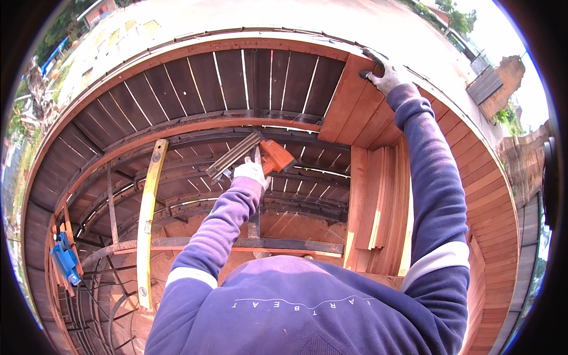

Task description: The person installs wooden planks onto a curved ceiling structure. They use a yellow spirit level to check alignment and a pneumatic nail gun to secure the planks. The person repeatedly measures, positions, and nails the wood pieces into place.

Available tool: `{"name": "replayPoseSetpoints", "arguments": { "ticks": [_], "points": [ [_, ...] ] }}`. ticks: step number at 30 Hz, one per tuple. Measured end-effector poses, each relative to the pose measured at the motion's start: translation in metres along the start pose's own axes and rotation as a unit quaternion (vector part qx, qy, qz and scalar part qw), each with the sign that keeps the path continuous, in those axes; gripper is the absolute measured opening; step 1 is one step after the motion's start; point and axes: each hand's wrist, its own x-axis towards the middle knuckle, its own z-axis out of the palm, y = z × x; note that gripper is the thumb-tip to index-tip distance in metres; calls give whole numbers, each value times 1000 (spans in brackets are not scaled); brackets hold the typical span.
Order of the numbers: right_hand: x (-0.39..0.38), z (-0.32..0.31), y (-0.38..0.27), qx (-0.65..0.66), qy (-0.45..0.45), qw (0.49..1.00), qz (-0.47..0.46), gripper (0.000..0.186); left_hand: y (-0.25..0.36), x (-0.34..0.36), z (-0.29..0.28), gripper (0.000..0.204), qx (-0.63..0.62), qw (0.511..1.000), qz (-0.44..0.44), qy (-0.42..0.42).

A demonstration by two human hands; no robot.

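A navy sweatshirt with white-banded sleeves (pixel 307 322) lies nearest. Beyond it sweeps a big curved frame with reddish timber rails (pixel 254 43), dark slats showing through its uncovered stretch. Reddish-brown flat wooden boards (pixel 479 163) cover its right side, ending in an edge board (pixel 344 97) that spans the two rails. Below that stands a stack of loose reddish planks (pixel 378 201); to the left slants a long yellow level (pixel 149 222). The orange nail gun with a grey magazine (pixel 277 157) is over the shadowed middle, and a blue boxy tool (pixel 65 260) sits far left. The pale-gloved left hand (pixel 251 168) is wrapped round the gun's handle; the gloved right hand (pixel 387 76) touches the boards' outer end, thumb and fingers apart, though whether it pinches I cannot tell. The step appears to be steadying boards for fastening; next calls for flush alignment, then bringing the gun over the rail.
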Motion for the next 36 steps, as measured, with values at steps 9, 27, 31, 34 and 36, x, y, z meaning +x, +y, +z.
{"name": "replayPoseSetpoints", "arguments": {
  "ticks": [9, 27, 31, 34, 36],
  "points": [
    [-8, -23, -21, -32, -13, 999, -7, 64, -5, 14, 14, 100, -2, 1000, -17, 15],
    [-10, -10, -10, -6, 64, 996, -60, 68, 39, -31, -33, 86, 44, 968, 242, 51],
    [-6, -14, -12, -26, 31, 999, -34, 69, 85, -28, -41, 81, 51, 959, 278, -8],
    [-7, -15, -14, -26, 27, 999, -29, 69, 109, -23, -49, 77, 50, 953, 295, -57],
    [-7, -14, -13, -29, 32, 999, -32, 69, 114, -9, -38, 76, 53, 949, 307, -51]
  ]
}}
